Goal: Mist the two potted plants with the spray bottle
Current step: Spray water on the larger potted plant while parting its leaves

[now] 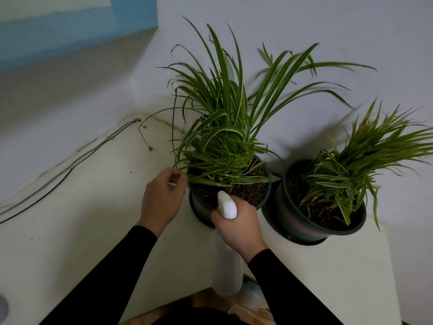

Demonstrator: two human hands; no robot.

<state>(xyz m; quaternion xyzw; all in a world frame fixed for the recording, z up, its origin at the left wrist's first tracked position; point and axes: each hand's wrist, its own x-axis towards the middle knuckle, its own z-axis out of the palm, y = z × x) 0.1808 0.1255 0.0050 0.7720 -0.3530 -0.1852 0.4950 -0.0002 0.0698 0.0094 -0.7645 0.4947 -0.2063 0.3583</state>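
Note:
Two spider plants in dark green pots stand on a white table [98,207]. The left potted plant [225,137] is taller; the right potted plant [339,179] is shorter and yellowish. My right hand [239,228] grips a white translucent spray bottle [226,205], whose nozzle points at the left pot's soil and lower leaves. The bottle's body hangs below my hand. At the left pot's left rim, my left hand [162,198] has its fingers curled together, touching the outer leaf tips.
A black cable [70,170] runs across the table's left side toward the wall. A blue-framed panel [77,26] hangs on the wall at the upper left. The table's near edge and a wooden floor [210,301] show at the bottom.

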